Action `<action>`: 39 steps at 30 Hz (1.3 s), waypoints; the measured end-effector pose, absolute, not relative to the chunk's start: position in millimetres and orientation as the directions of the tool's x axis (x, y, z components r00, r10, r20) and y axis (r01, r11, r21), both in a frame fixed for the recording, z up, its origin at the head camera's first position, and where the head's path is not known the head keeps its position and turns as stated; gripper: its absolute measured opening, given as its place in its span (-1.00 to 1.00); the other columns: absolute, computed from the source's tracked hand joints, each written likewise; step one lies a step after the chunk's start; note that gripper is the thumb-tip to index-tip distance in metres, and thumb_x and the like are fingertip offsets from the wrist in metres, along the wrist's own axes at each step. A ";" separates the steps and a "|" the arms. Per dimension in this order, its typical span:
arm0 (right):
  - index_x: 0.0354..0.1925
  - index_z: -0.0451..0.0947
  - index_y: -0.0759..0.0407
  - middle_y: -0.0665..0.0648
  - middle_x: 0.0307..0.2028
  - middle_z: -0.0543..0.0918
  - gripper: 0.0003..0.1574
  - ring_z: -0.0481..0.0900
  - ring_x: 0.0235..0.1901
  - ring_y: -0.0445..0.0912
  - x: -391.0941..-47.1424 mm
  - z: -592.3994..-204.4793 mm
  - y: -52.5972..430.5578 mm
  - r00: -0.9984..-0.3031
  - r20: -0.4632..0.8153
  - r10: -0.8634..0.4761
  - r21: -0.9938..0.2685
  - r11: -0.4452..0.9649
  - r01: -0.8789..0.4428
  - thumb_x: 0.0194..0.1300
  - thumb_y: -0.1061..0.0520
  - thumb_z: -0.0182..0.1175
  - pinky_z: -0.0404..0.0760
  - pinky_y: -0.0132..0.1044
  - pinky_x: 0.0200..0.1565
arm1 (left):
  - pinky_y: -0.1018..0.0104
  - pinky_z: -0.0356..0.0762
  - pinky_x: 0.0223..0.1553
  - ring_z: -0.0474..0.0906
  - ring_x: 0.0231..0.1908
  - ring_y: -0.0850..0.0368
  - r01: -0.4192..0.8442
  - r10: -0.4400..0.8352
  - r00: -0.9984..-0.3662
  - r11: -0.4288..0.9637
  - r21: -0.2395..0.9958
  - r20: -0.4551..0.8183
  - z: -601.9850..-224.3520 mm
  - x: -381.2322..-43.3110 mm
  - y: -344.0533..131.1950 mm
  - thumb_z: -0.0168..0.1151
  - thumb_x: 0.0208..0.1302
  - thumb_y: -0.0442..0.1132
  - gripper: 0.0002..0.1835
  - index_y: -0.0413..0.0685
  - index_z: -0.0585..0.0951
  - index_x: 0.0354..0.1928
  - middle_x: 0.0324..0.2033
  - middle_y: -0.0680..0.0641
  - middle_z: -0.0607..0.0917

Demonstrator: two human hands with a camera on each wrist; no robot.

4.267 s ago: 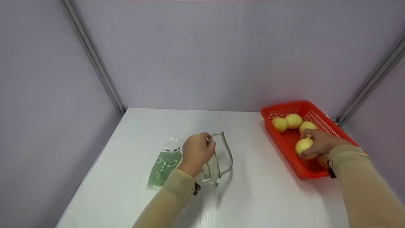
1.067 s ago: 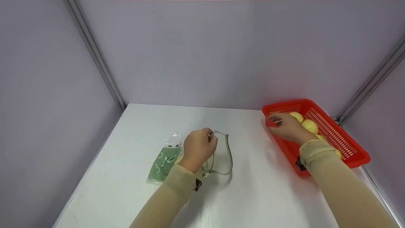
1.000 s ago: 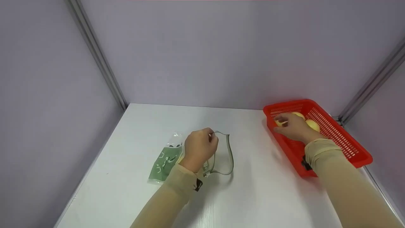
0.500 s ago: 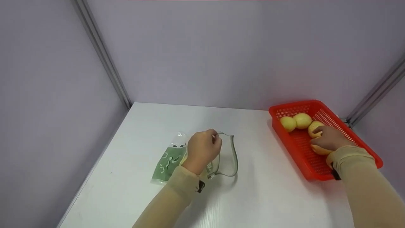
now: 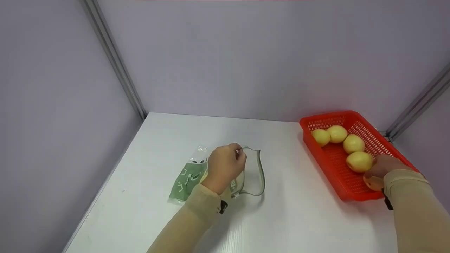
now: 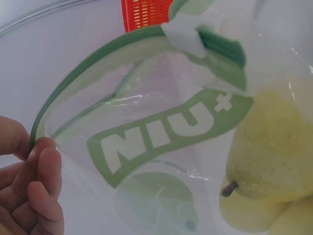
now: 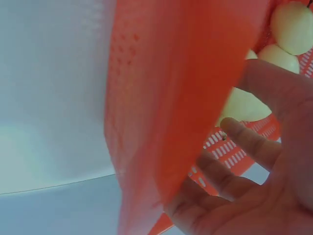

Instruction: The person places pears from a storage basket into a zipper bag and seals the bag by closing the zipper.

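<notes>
My left hand (image 5: 225, 165) pinches the green zip edge of a clear plastic bag (image 5: 186, 184), holding its mouth apart. In the left wrist view, thumb and fingertip grip that edge beside a green NIU+ label (image 6: 171, 132). Yellow pears (image 6: 266, 147) show through the bag's clear side. My right hand (image 5: 385, 166) reaches into the red basket (image 5: 325, 170) at its near right part. There it lies against the nearest pear (image 5: 373, 183), partly covering it, with another pear (image 5: 359, 161) just beyond. The right wrist view has the fingers (image 7: 244, 142) spread and loosely bent, gripping nothing visible.
Further pears (image 5: 353, 143) line the far side of the basket. White tabletop (image 5: 288, 211) lies between bag and basket. Pale panels (image 5: 225, 59) enclose the back and sides. The basket's red wall (image 7: 190, 98) stands close beside the right fingers.
My right hand, around a pear in the basket at first, was later over the basket's far left end, then moved right and nearer. The left hand keeps its pinch; the view shifted slightly.
</notes>
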State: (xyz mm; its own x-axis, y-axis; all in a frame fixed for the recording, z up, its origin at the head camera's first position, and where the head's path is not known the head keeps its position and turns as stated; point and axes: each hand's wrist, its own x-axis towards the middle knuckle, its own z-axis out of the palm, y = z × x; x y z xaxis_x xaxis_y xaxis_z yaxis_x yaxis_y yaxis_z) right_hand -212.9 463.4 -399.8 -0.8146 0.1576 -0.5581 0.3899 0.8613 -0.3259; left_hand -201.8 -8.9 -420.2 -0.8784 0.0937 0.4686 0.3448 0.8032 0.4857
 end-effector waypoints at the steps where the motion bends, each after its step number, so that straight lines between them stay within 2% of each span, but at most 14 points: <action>1: 0.14 0.24 0.41 0.34 -0.13 0.41 -0.17 0.43 -0.21 0.16 -210.9 -400.2 461.8 -0.814 -0.554 0.174 -0.301 0.870 0.390 0.05 -0.03 0.32 0.53 -0.15 -0.35 | 0.45 0.43 -0.61 0.46 -0.67 0.33 0.349 0.095 -0.875 0.803 0.483 0.474 -420.7 -202.1 -9.0 0.14 0.25 -0.20 -0.79 -0.09 0.73 -0.34 -0.57 0.04 0.72; 3: 0.11 0.26 0.39 0.34 -0.14 0.38 -0.24 0.39 -0.22 0.16 -207.5 -401.7 459.2 -0.809 -0.553 0.200 -0.263 0.879 0.398 0.08 0.00 0.28 0.49 -0.16 -0.38 | 0.46 0.42 -0.63 0.46 -0.68 0.33 0.355 0.098 -0.871 0.803 0.479 0.481 -421.2 -202.3 -9.4 0.14 0.24 -0.21 -0.80 -0.10 0.73 -0.34 -0.59 0.05 0.71; 7: 0.16 0.21 0.36 0.35 -0.13 0.36 -0.19 0.42 -0.25 0.15 -203.8 -408.0 456.6 -0.794 -0.557 0.244 -0.254 0.860 0.443 0.07 0.02 0.31 0.52 -0.18 -0.41 | 0.47 0.41 -0.62 0.45 -0.67 0.34 0.343 0.093 -0.881 0.802 0.489 0.465 -421.4 -202.5 -10.2 0.14 0.25 -0.20 -0.80 -0.10 0.73 -0.33 -0.59 0.05 0.71; 13: 0.15 0.23 0.38 0.35 -0.15 0.37 -0.17 0.41 -0.23 0.16 -205.1 -415.6 463.2 -0.821 -0.522 0.233 -0.273 0.866 0.419 0.04 0.03 0.34 0.50 -0.17 -0.36 | 0.45 0.43 -0.60 0.46 -0.65 0.33 0.317 0.082 -0.898 0.802 0.506 0.432 -420.9 -201.7 -10.7 0.14 0.27 -0.18 -0.79 -0.08 0.73 -0.32 -0.57 0.06 0.71; 18: -0.15 0.41 0.34 0.26 -0.32 0.45 -0.43 0.42 -0.32 0.12 -207.0 -421.6 467.8 -0.871 -0.460 0.175 -0.229 0.924 0.307 0.06 -0.06 0.29 0.44 -0.17 -0.37 | 0.44 0.45 -0.59 0.48 -0.64 0.33 0.309 0.082 -0.907 0.797 0.518 0.414 -420.9 -201.6 -11.6 0.14 0.27 -0.18 -0.79 -0.08 0.73 -0.31 -0.56 0.05 0.72; 22: -0.28 0.44 0.31 0.22 -0.41 0.48 -0.48 0.43 -0.39 0.08 -208.9 -424.9 469.7 -0.895 -0.423 0.143 -0.198 0.949 0.246 0.06 -0.12 0.27 0.43 -0.17 -0.38 | 0.44 0.44 -0.60 0.47 -0.65 0.33 0.306 0.081 -0.909 0.797 0.521 0.410 -421.0 -201.9 -11.9 0.14 0.27 -0.18 -0.79 -0.08 0.73 -0.30 -0.56 0.06 0.71; 25: -0.24 0.44 0.32 0.23 -0.39 0.47 -0.44 0.44 -0.38 0.08 -207.7 -423.7 469.9 -0.893 -0.426 0.145 -0.208 0.945 0.253 0.06 -0.13 0.28 0.44 -0.18 -0.39 | 0.45 0.42 -0.61 0.46 -0.66 0.33 0.304 0.080 -0.909 0.798 0.520 0.408 -420.8 -201.8 -11.7 0.13 0.27 -0.18 -0.79 -0.07 0.73 -0.31 -0.58 0.07 0.70; 27: -0.14 0.42 0.34 0.25 -0.33 0.47 -0.36 0.43 -0.33 0.10 -208.0 -426.1 473.9 -0.888 -0.435 0.150 -0.235 0.933 0.273 0.05 -0.14 0.31 0.46 -0.19 -0.39 | 0.45 0.41 -0.62 0.45 -0.66 0.33 0.311 0.085 -0.906 0.800 0.514 0.415 -420.5 -201.6 -11.3 0.13 0.27 -0.18 -0.79 -0.07 0.73 -0.31 -0.58 0.07 0.70; 33: 0.21 0.28 0.37 0.34 -0.11 0.47 0.07 0.37 -0.15 0.20 -220.9 -442.7 500.8 -0.891 -0.432 0.143 -0.290 0.913 0.287 -0.04 -0.28 0.37 0.51 -0.21 -0.33 | 0.43 0.40 -0.63 0.46 -0.65 0.31 0.341 0.099 -0.887 0.799 0.495 0.451 -419.9 -200.1 -11.9 0.15 0.24 -0.20 -0.80 -0.08 0.73 -0.32 -0.57 0.05 0.70; 36: 0.26 0.23 0.39 0.38 -0.06 0.47 0.17 0.38 -0.15 0.21 -224.6 -443.2 506.1 -0.902 -0.413 0.130 -0.287 0.921 0.264 -0.07 -0.34 0.35 0.52 -0.20 -0.33 | 0.43 0.42 -0.60 0.46 -0.64 0.31 0.345 0.096 -0.884 0.794 0.500 0.458 -420.3 -199.6 -11.8 0.16 0.24 -0.21 -0.81 -0.09 0.73 -0.34 -0.57 0.05 0.70; 39: 0.22 0.25 0.38 0.38 -0.05 0.48 0.14 0.40 -0.16 0.19 -224.9 -439.7 504.1 -0.922 -0.372 0.106 -0.291 0.930 0.225 -0.05 -0.36 0.33 0.51 -0.21 -0.35 | 0.41 0.43 -0.59 0.46 -0.64 0.30 0.354 0.097 -0.877 0.792 0.497 0.470 -421.1 -199.7 -10.9 0.16 0.23 -0.21 -0.81 -0.10 0.73 -0.35 -0.58 0.04 0.70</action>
State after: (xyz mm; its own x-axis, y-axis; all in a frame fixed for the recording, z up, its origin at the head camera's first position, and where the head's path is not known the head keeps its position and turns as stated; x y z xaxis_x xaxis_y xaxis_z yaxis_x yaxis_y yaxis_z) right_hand -224.9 504.1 -439.7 -0.9221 0.1063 -0.3721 0.2248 0.9298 -0.2914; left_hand -199.7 -10.9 -421.1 -0.8774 0.0972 0.4697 0.3541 0.7919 0.4975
